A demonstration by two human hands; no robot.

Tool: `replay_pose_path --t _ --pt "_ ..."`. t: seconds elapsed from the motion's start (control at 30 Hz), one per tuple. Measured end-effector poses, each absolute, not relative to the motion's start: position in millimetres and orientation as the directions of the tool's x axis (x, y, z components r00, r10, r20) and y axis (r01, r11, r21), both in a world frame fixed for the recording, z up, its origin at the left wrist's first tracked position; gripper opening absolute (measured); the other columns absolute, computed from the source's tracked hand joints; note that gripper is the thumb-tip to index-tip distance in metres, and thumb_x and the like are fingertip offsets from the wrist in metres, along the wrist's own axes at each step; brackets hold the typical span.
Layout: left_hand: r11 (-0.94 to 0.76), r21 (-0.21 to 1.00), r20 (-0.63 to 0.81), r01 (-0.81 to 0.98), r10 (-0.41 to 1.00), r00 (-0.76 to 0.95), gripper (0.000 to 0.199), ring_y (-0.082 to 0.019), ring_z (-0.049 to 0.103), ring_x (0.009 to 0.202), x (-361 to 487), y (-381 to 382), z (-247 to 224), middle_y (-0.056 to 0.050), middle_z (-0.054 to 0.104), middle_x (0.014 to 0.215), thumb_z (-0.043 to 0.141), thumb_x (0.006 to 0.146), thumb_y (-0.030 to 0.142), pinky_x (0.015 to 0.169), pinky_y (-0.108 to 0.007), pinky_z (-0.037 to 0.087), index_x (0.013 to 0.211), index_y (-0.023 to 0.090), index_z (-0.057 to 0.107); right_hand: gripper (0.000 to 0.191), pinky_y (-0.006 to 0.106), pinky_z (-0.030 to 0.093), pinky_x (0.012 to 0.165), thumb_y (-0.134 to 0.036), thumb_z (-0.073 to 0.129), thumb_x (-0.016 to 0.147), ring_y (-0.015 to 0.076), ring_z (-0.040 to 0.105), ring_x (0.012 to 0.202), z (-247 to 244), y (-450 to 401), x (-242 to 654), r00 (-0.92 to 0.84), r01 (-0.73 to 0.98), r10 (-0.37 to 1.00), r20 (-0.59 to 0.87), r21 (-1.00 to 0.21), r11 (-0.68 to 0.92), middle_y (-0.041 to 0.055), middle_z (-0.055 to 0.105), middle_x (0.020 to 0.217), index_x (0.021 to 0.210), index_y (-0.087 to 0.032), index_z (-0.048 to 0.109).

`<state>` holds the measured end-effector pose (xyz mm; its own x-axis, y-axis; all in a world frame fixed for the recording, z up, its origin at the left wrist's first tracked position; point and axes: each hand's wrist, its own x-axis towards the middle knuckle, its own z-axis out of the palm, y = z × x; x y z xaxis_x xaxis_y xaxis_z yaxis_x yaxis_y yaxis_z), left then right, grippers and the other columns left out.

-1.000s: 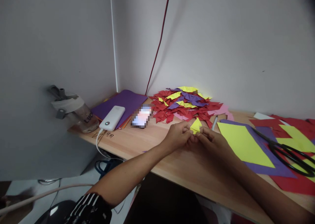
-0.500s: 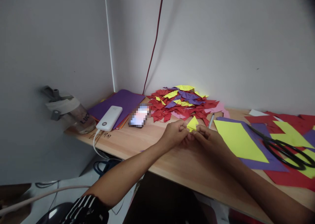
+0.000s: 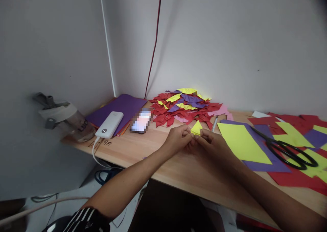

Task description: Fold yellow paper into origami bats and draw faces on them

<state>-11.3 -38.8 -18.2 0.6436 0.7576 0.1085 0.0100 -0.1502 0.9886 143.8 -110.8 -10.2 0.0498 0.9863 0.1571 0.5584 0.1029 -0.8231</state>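
Observation:
A small folded yellow paper (image 3: 196, 128) with a pointed top is held just above the desk. My left hand (image 3: 178, 137) pinches its left side, and my right hand (image 3: 211, 142) grips its right side. The thumbs of both hands meet near its lower edge, where the fingers hide part of the paper. Behind the hands lies a heap of folded paper pieces (image 3: 185, 106) in red, yellow, purple and pink.
On the wooden desk (image 3: 150, 147), a phone (image 3: 141, 120), white power bank (image 3: 110, 125), purple sheets (image 3: 127, 104) and bottle (image 3: 74, 123) lie left. A pen (image 3: 215, 123), yellow sheet (image 3: 244, 143), black scissors (image 3: 288, 150) and red scraps (image 3: 293, 179) lie right.
The view has shifted slightly, moving most desk items left in the picture. Both hands still hold the yellow paper, and its lower part is now more covered by the fingers.

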Motion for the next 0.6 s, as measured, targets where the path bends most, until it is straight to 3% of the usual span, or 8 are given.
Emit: replay_pose_path --t 0.2,0.4,0.6 --pt "-0.108 0.993 0.110 -0.044 0.743 0.660 0.011 -0.009 0.054 0.046 -12.5 -38.1 -16.1 0.002 0.061 0.059 0.055 0.077 0.026 0.047 -0.020 0.043 0.074 0.016 0.050 0.023 0.026 0.039 0.061 -0.032 0.048 0.087 0.0144 0.053 0.065 -7.7 -111.2 143.2 0.024 0.556 0.984 0.177 -0.821 0.134 -0.0011 0.058 0.067 0.068 -0.020 0.055" --pt "-0.126 0.992 0.093 0.004 0.750 0.654 0.012 -0.009 0.054 0.045 -13.0 -39.2 -12.7 0.003 0.060 0.057 0.057 0.077 0.026 0.045 -0.019 0.042 0.074 0.016 0.051 0.026 0.026 0.034 0.053 -0.035 0.050 0.086 0.0133 0.047 0.058 -7.8 -110.8 141.6 0.077 0.581 0.974 0.213 -0.804 0.130 -0.0021 0.052 0.060 0.064 -0.021 0.050" --pt "-0.113 0.993 0.112 -0.042 0.730 0.675 0.014 -0.008 0.053 0.043 -13.6 -37.2 -12.9 0.003 0.060 0.055 0.055 0.079 0.028 0.044 -0.019 0.041 0.073 0.016 0.051 0.021 0.027 0.041 0.066 -0.026 0.047 0.085 0.0151 0.057 0.070 -1.4 -112.6 142.0 0.017 0.523 0.987 0.162 -0.842 0.129 -0.0001 0.063 0.071 0.068 -0.020 0.057"
